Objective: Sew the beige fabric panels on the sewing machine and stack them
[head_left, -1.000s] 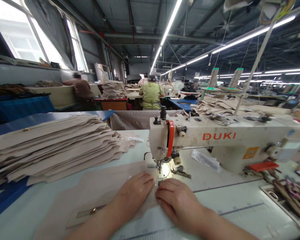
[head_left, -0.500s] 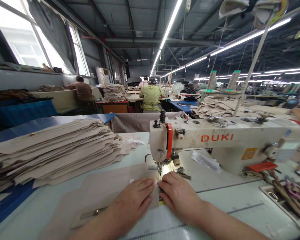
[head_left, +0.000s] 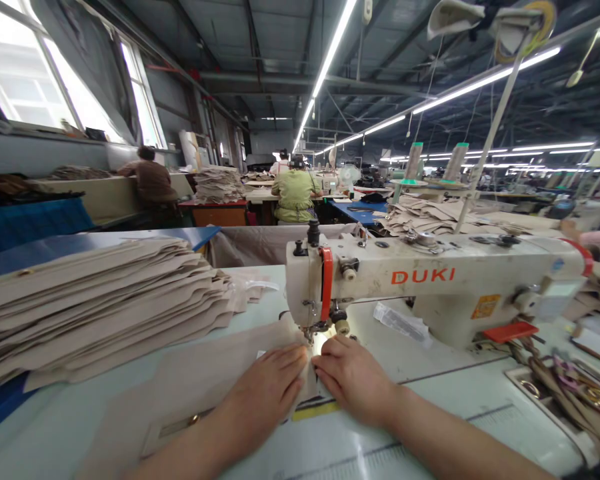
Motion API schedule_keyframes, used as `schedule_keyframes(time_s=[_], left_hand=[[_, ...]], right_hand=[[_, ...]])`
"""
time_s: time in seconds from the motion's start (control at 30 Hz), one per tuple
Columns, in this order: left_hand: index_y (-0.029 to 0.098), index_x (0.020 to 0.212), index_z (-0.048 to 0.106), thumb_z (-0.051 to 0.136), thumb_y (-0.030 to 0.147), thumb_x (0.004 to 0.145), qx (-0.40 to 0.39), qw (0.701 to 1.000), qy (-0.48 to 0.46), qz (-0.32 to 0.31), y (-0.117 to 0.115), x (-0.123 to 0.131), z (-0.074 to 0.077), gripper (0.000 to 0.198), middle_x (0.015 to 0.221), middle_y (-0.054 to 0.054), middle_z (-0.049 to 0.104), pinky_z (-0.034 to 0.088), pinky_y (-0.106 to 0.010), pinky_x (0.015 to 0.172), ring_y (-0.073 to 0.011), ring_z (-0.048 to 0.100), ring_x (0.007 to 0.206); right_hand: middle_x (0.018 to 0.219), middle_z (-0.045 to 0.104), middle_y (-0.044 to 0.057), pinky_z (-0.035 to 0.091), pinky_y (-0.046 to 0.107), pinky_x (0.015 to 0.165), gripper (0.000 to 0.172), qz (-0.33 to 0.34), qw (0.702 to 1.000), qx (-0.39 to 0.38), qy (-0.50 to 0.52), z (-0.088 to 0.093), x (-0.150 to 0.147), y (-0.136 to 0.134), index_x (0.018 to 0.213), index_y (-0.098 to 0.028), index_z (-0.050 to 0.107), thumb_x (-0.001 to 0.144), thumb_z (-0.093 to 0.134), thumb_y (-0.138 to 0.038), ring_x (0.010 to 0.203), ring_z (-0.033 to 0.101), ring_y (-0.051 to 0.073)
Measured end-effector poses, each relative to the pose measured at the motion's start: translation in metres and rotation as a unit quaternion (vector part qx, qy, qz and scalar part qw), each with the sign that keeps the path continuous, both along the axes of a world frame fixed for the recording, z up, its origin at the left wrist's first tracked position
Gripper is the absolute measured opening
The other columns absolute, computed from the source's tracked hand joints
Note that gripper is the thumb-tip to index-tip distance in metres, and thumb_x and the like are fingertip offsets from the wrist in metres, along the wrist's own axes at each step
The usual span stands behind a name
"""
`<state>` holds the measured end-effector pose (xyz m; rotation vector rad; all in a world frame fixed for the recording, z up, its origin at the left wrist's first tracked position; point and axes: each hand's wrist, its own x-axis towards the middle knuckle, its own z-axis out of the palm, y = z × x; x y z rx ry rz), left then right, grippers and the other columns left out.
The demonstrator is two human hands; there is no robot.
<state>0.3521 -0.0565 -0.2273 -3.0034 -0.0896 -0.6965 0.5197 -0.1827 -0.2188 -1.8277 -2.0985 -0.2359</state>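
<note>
A beige fabric piece (head_left: 205, 363) lies on the pale sewing table, its right edge by the needle of the white sewing machine (head_left: 420, 270). My left hand (head_left: 267, 390) rests on this fabric with its fingers nearly flat and close together. Just right of the needle area, my right hand (head_left: 355, 380) has curled fingers pinching the fabric's edge. Its fingertips almost meet those of the left hand. The lit spot under the presser foot is partly hidden behind my fingers. A small white label shows beside my left fingers.
Left of the machine lies a thick stack of beige fabric pieces (head_left: 105, 300). A clear plastic packet (head_left: 403, 325) is under the machine arm. At right, a tray (head_left: 545, 407) holds straps and metal rings. A person in a green top (head_left: 296, 193) sits ahead.
The view has turned slightly right. The fabric has slid a little away from me past the needle, uncovering more of a yellow strip on the table. Both hands stay close to the needle.
</note>
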Motion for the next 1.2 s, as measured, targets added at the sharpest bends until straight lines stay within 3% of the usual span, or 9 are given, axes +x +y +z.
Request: schedule_keyframes(time_s=[0.23,0.43,0.8,0.97,1.2], left_hand=[[0.018,0.125,0.059,0.043,0.026,0.096,0.007,1.000,-0.018,0.004,-0.008,-0.023,-0.012,0.034,0.122,-0.008,0.068,0.054,-0.036,0.094,-0.0204,0.066,0.107],[0.019,0.128,0.058,0.046,0.026,0.095,0.029,0.999,-0.013,-0.008,-0.026,-0.040,-0.009,0.035,0.122,-0.006,0.068,0.053,-0.033,0.096,-0.0198,0.066,0.107],[0.016,0.122,0.062,0.043,0.023,0.095,0.016,1.000,0.004,-0.008,-0.018,-0.020,-0.007,0.033,0.120,-0.009,0.068,0.053,-0.037,0.095,-0.0217,0.066,0.106],[0.019,0.127,0.059,0.045,0.023,0.094,-0.027,1.000,0.006,-0.005,-0.010,-0.015,-0.009,0.036,0.124,-0.009,0.066,0.050,-0.039,0.099,-0.0214,0.064,0.111],[0.018,0.125,0.060,0.046,0.021,0.093,-0.039,0.999,-0.012,-0.014,-0.001,-0.006,-0.009,0.035,0.123,-0.009,0.067,0.050,-0.039,0.098,-0.0216,0.064,0.110]], right_hand=[[0.090,0.063,0.006,0.044,0.031,0.082,0.017,0.027,0.999,0.010,0.029,-0.002,-0.004,0.000,0.099,-0.018,0.066,0.094,0.050,-0.018,0.089,0.054,0.020],[0.087,0.063,0.005,0.044,0.031,0.083,0.015,0.045,0.998,-0.005,0.033,0.002,-0.011,-0.005,0.095,-0.018,0.065,0.095,0.051,-0.018,0.088,0.054,0.020],[0.087,0.061,0.005,0.043,0.031,0.080,0.016,-0.021,1.000,-0.008,0.011,0.002,-0.005,0.001,0.088,-0.019,0.064,0.095,0.049,-0.018,0.086,0.053,0.019],[0.091,0.061,0.005,0.043,0.032,0.079,0.013,-0.044,0.999,-0.020,0.014,0.003,-0.005,0.002,0.094,-0.018,0.064,0.095,0.051,-0.019,0.086,0.054,0.020],[0.086,0.063,0.006,0.045,0.031,0.081,0.016,-0.004,0.999,0.014,0.048,-0.002,-0.004,-0.003,0.093,-0.017,0.066,0.095,0.051,-0.018,0.086,0.055,0.020]])
